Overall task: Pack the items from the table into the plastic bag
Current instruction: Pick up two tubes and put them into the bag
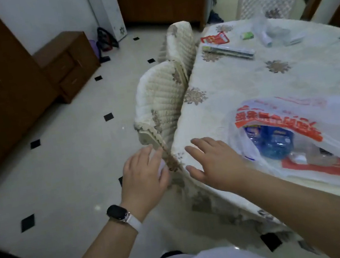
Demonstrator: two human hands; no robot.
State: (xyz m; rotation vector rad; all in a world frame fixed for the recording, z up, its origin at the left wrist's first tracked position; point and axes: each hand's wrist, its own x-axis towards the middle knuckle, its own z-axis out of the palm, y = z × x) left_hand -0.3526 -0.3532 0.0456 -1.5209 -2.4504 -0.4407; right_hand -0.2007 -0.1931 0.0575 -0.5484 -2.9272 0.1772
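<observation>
Currently both forearms extend forward: left hand [145,176] fingers relaxed beside the chair [160,99], right hand [211,162] fingers spread wide over the counter [268,83] edge, holding nothing, beside the plastic bag [278,122]

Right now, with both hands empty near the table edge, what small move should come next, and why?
Probably reach the right hand forward toward the long box at the far end of the table. Both hands hold nothing, the left hand by the chair back. The plastic bag already holds blue items, while the box, the red packet and the green item lie outside it.
</observation>
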